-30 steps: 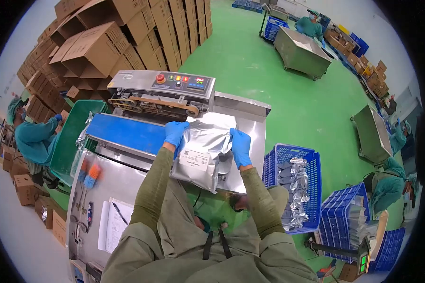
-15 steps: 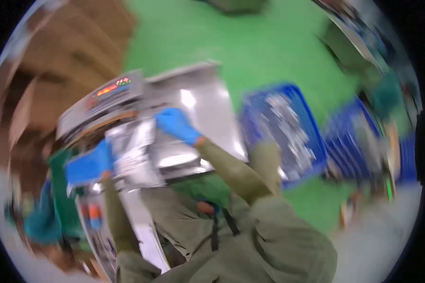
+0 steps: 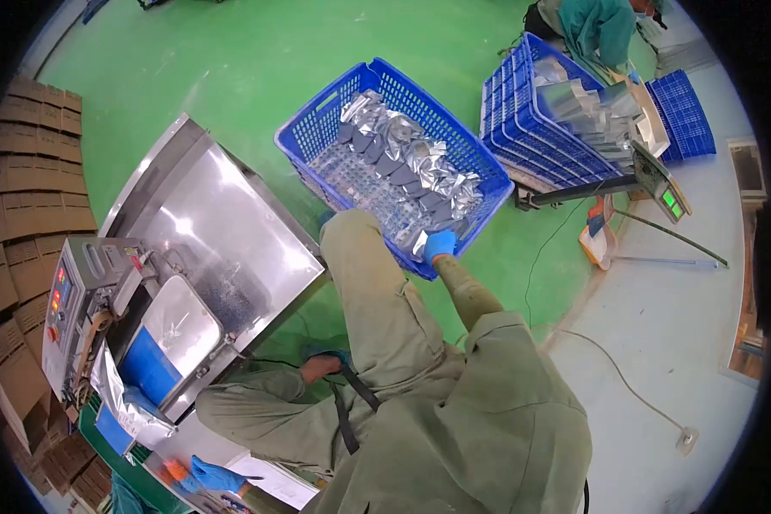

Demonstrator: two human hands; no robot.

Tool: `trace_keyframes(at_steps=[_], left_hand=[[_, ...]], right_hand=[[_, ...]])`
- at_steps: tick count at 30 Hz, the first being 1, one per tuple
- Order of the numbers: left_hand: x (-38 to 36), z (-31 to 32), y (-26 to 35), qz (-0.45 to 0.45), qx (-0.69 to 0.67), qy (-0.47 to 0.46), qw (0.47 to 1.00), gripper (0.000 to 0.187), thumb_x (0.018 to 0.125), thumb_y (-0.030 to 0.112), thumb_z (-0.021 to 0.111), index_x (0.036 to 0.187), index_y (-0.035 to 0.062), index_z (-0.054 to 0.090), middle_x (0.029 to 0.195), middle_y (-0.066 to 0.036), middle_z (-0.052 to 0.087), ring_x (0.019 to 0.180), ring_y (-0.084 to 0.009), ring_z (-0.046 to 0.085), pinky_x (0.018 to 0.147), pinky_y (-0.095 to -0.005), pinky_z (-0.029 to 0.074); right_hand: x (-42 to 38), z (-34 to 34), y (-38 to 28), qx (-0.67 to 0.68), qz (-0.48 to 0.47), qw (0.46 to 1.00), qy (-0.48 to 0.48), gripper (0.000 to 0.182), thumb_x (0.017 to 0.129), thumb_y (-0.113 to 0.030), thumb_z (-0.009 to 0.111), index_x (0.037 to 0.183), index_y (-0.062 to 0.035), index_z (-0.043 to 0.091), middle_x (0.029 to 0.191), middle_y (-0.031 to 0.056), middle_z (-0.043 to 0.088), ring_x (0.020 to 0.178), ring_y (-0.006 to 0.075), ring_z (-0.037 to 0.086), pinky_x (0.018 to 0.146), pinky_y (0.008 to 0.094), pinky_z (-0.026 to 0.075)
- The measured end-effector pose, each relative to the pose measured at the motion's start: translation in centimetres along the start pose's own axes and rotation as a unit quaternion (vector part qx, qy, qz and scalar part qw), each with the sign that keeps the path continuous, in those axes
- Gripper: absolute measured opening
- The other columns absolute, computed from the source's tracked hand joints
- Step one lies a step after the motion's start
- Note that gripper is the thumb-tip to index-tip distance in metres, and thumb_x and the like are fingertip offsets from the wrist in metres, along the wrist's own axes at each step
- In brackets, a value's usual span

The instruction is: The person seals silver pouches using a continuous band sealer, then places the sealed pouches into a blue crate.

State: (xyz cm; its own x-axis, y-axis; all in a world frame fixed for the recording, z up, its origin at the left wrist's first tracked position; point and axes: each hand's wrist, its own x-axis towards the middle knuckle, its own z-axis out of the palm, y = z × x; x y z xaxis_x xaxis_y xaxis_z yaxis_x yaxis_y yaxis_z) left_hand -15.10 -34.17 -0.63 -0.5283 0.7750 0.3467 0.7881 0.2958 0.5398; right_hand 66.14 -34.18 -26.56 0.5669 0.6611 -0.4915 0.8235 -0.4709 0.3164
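Head camera view shows the right hand (image 3: 439,246), in a blue glove, at the near end of a blue basket (image 3: 394,163) on the green floor (image 3: 257,51). Its fingers are bent and touch the nearest silver pouch (image 3: 419,245); whether they have closed on it, I cannot tell. More silver pouches with dark ends (image 3: 403,146) lie in a row along the basket, from its far left part to the near end by the hand. The left hand (image 3: 220,476), also gloved in blue, is low at the near left over the metal worktop (image 3: 167,445), with its fingers stretched out and loosely open, between an orange brush (image 3: 177,469) and the white paper (image 3: 287,486). A dark pen (image 3: 250,477) shows just beside it. Past that hand, a large silver bag (image 3: 124,398) leans at the sealing machine (image 3: 90,291), next to the blue belt (image 3: 150,364); the machine's red lights are lit. A wide metal tray (image 3: 223,214) lies between the machine and the basket. At the far right, stacked blue crates (image 3: 535,120) hold silver packs (image 3: 587,116), near a scale (image 3: 660,184) with a green display, and a person in green (image 3: 595,30) bends behind them.
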Motion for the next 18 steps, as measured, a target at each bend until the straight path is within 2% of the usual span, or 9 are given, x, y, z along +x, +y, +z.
trace_keyframes(at_steps=[1, 3, 5, 6, 9, 12, 13, 15, 18], left_hand=[[-1.4, 0.2, 5.8, 0.047, -0.022, 0.03, 0.998, 0.031, 0.098, 0.023, 0.058, 0.103, -0.0058, 0.067, 0.099, -0.017, 0.068, 0.081, -0.0242, 0.059, 0.077, -0.0377, 0.05], [-1.3, -0.3, 8.0, 0.06, -0.041, 0.026, 0.997, 0.03, 0.097, 0.023, 0.06, 0.1, -0.0058, 0.068, 0.094, -0.015, 0.069, 0.079, -0.0236, 0.058, 0.077, -0.0372, 0.049], [-0.9, -1.0, 3.3, -0.014, -0.038, -0.037, 0.999, 0.03, 0.096, 0.023, 0.062, 0.1, -0.0058, 0.069, 0.092, -0.015, 0.068, 0.08, -0.0228, 0.058, 0.079, -0.0361, 0.049], [-0.6, -1.2, 3.1, -0.051, -0.035, -0.069, 0.996, 0.03, 0.096, 0.023, 0.062, 0.1, -0.0058, 0.069, 0.091, -0.014, 0.068, 0.08, -0.0224, 0.058, 0.08, -0.0355, 0.049], [-1.1, -1.4, 5.2, -0.051, -0.004, -0.066, 0.996, 0.037, 0.099, 0.025, 0.06, 0.102, -0.0118, 0.064, 0.097, -0.016, 0.067, 0.086, -0.0235, 0.057, 0.084, -0.0366, 0.048], [-2.5, 0.2, 8.0, -0.073, -0.06, 0.012, 0.995, 0.033, 0.098, 0.024, 0.062, 0.104, -0.0091, 0.064, 0.1, -0.015, 0.066, 0.091, -0.0231, 0.058, 0.087, -0.0367, 0.048], [-2.9, 0.3, 9.4, -0.057, -0.073, 0.037, 0.995, 0.031, 0.097, 0.022, 0.062, 0.102, -0.0078, 0.064, 0.098, -0.014, 0.065, 0.091, -0.0226, 0.058, 0.087, -0.0357, 0.047], [-4.0, 1.0, 13.9, -0.03, -0.1, 0.086, 0.991, 0.025, 0.096, 0.02, 0.061, 0.099, -0.0052, 0.064, 0.093, -0.011, 0.062, 0.09, -0.0216, 0.057, 0.088, -0.0337, 0.046], [-5.1, 3.0, 17.5, 0.041, -0.187, 0.057, 0.98, 0.022, 0.095, 0.015, 0.062, 0.105, -0.0042, 0.063, 0.106, -0.012, 0.063, 0.099, -0.0234, 0.058, 0.094, -0.0351, 0.045]], right_hand=[[0.5, 1.3, -1.3, -0.029, -0.015, 0.999, -0.008, 0.02, 0.082, -0.031, 0.065, 0.093, -0.0194, 0.078, 0.092, 0.0036, 0.075, 0.084, 0.0252, 0.071, 0.07, 0.0451, 0.049], [0.9, 2.7, -3.4, -0.087, -0.041, 0.995, -0.022, 0.019, 0.083, -0.029, 0.065, 0.094, -0.0219, 0.078, 0.092, 0.0003, 0.075, 0.084, 0.0231, 0.071, 0.067, 0.0435, 0.048], [2.2, 2.9, -3.8, -0.075, -0.01, 0.995, -0.067, 0.019, 0.083, -0.026, 0.064, 0.095, -0.0202, 0.078, 0.094, 0.0003, 0.075, 0.086, 0.0225, 0.071, 0.065, 0.0443, 0.049], [2.2, 2.8, -3.8, -0.069, 0.004, 0.993, -0.091, 0.02, 0.084, -0.025, 0.064, 0.096, -0.0194, 0.078, 0.095, 0.0004, 0.075, 0.087, 0.0222, 0.071, 0.065, 0.0447, 0.049], [1.4, 2.7, -2.0, -0.023, -0.075, 0.991, -0.104, 0.023, 0.084, -0.025, 0.063, 0.098, -0.0139, 0.078, 0.102, 0.0081, 0.075, 0.09, 0.0279, 0.073, 0.064, 0.0476, 0.053], [2.4, 1.7, 0.8, 0.124, -0.166, 0.978, -0.036, 0.027, 0.085, -0.025, 0.061, 0.099, -0.008, 0.076, 0.103, 0.0175, 0.073, 0.091, 0.0352, 0.072, 0.071, 0.0504, 0.056], [2.7, 0.8, 1.4, 0.151, -0.152, 0.977, -0.012, 0.027, 0.084, -0.023, 0.059, 0.099, -0.0074, 0.076, 0.1, 0.019, 0.072, 0.089, 0.0375, 0.071, 0.072, 0.051, 0.055], [1.3, -5.0, 3.7, 0.204, -0.125, 0.97, 0.038, 0.028, 0.083, -0.02, 0.056, 0.098, -0.0061, 0.075, 0.095, 0.0219, 0.071, 0.085, 0.0421, 0.07, 0.073, 0.0523, 0.054], [-5.8, -18.8, 6.9, 0.187, -0.19, 0.959, 0.101, 0.026, 0.081, -0.02, 0.056, 0.091, -0.0042, 0.075, 0.088, 0.0244, 0.069, 0.081, 0.041, 0.069, 0.071, 0.0524, 0.054]])
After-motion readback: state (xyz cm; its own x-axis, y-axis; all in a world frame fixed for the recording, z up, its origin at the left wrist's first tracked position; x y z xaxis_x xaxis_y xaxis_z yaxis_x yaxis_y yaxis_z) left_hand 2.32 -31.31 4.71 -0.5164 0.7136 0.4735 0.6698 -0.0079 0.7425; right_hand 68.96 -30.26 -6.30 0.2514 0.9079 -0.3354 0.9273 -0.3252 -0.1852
